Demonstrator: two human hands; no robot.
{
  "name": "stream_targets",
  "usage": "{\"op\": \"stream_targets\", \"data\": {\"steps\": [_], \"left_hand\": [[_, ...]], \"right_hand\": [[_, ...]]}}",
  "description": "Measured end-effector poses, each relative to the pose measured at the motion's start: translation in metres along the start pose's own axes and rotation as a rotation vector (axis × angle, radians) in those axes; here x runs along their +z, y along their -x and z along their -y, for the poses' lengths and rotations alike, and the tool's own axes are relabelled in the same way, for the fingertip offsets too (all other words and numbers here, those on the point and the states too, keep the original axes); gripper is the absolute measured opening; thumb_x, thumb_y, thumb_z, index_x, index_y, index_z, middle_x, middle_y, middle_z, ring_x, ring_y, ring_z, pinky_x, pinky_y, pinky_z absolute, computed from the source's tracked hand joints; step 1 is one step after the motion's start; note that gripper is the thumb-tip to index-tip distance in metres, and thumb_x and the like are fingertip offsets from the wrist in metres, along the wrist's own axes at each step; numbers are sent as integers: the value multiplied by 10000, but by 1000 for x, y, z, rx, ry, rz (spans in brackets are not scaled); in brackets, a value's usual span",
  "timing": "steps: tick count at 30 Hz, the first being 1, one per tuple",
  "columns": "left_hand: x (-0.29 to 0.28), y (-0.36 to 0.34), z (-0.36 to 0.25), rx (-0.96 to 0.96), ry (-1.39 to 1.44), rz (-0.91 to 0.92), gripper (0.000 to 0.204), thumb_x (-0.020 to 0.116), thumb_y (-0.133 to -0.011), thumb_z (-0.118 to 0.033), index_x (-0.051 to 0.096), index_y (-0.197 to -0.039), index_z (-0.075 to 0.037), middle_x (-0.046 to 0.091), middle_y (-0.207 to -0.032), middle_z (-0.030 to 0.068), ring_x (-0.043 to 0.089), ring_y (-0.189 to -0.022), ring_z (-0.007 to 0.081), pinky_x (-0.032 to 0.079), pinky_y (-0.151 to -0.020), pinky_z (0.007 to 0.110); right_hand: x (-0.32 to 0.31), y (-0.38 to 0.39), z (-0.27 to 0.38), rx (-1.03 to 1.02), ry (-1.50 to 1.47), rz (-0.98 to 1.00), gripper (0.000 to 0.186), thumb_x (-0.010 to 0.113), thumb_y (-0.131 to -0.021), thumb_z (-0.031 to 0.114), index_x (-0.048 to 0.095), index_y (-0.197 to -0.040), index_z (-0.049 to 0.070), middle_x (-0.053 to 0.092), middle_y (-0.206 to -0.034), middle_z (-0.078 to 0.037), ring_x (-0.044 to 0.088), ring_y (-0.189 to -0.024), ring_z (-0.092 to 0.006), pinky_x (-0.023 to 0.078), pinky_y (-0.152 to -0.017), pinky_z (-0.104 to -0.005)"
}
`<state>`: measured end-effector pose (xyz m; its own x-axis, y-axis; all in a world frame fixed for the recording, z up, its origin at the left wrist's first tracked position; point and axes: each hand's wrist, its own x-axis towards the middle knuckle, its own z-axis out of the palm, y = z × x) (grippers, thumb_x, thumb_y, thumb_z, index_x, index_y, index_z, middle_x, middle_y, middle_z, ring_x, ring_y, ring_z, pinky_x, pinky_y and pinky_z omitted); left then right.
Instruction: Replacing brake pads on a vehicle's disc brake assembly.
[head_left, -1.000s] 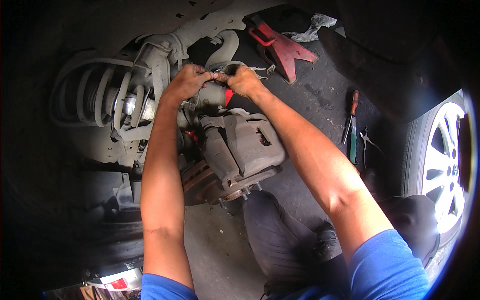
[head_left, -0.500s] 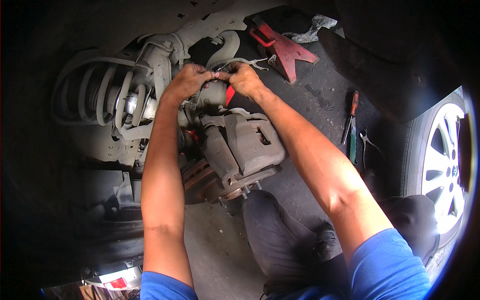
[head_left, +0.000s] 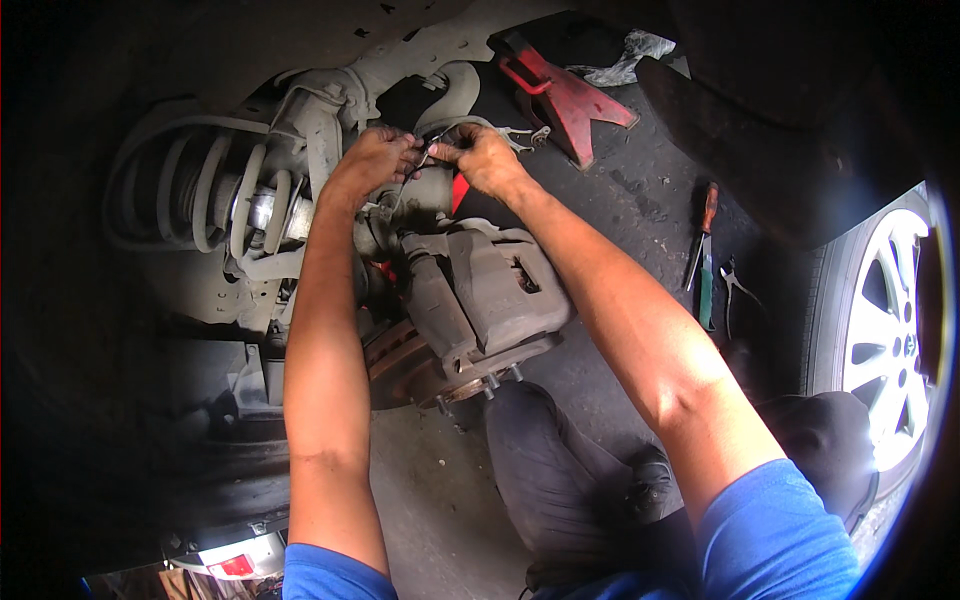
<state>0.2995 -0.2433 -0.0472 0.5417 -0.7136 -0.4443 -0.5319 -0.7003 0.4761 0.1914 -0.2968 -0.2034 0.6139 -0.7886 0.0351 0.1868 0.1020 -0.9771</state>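
Above the brake caliper (head_left: 480, 285), my left hand (head_left: 385, 158) and my right hand (head_left: 480, 157) are close together with bent fingers, gripping a thin cable (head_left: 427, 153). A loose bracket or end fitting (head_left: 530, 138) sticks out past my right hand. The caliper sits over a brake disc (head_left: 390, 355) with bare wheel studs (head_left: 495, 380). A grey coil spring and shock absorber (head_left: 250, 195) lie left of my left hand, beside grey suspension arms (head_left: 320, 120). Part of the cable is hidden by my fingers.
A red jack stand (head_left: 580, 110) stands behind my hands, near crumpled wrapping (head_left: 635, 55). On the dark floor lie a screwdriver (head_left: 709, 210), a green-handled tool (head_left: 706, 290) and pliers (head_left: 733, 280). An alloy wheel (head_left: 885, 340) is at the right; my legs are below the hub.
My left fingers have shifted slightly apart from my right thumb, exposing more cable between them. The fitting beyond my right hand has swung a little. The caliper is unchanged.
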Motion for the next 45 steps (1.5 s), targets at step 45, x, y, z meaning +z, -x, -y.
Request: {"op": "stream_targets", "data": {"steps": [45], "left_hand": [[4, 7, -3, 182, 92, -67, 595, 706, -916, -149, 437, -1417, 26, 676, -1080, 165, 711, -839, 197, 576, -750, 306]], "right_hand": [[-22, 5, 5, 26, 39, 211, 627, 788, -832, 343, 581, -1286, -37, 610, -1287, -270, 598, -1204, -352, 459, -1027, -404]]}}
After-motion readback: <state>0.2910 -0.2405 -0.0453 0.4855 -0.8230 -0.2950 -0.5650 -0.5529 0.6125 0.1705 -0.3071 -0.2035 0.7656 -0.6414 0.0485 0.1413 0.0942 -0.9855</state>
